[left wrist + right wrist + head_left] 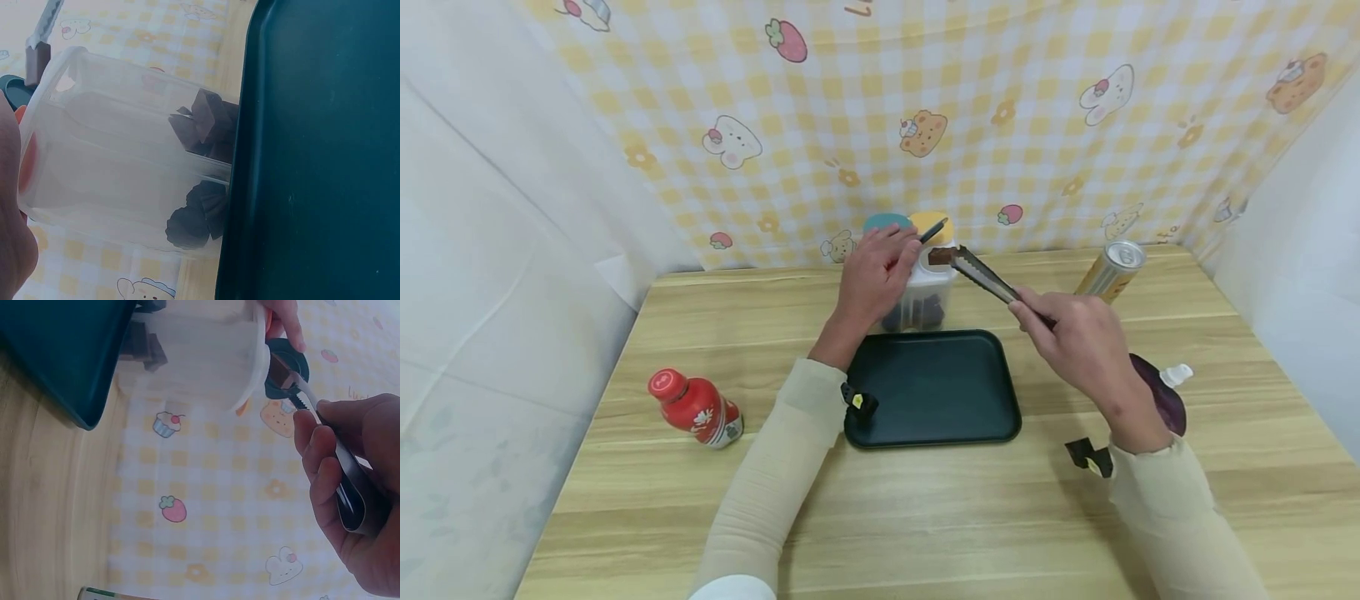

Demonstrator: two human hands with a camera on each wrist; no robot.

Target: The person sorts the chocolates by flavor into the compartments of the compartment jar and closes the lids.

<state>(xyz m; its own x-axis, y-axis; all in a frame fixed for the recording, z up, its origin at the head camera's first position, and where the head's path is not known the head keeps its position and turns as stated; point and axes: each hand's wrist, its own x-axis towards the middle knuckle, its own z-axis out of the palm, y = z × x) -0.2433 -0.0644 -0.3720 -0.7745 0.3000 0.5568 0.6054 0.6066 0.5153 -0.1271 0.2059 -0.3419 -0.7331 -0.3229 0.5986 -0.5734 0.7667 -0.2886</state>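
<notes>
My left hand (pixel 880 268) is over the top of a clear plastic container (pixel 919 292) with a white rim, its fingertips pinching a small dark green lid (pixel 934 230) that stands raised above the opening. Dark brown chunks (pixel 203 125) and ridged dark pieces (pixel 197 215) lie at the bottom of separate compartments. My right hand (pixel 1067 333) grips metal tongs (pixel 988 277), whose serrated tips hold a brown block (pixel 940 257) at the container's opening. In the right wrist view the block overlaps the round lid (pixel 299 378); whether it touches the rim I cannot tell.
A dark green tray (pixel 936 392) lies in front of the container. On the left stands a red bottle (pixel 700 408). A can (pixel 1112 271) and a dark purple pouch with a white spout (pixel 1161 396) are on the right. A patterned cloth (pixel 925 108) hangs behind the table.
</notes>
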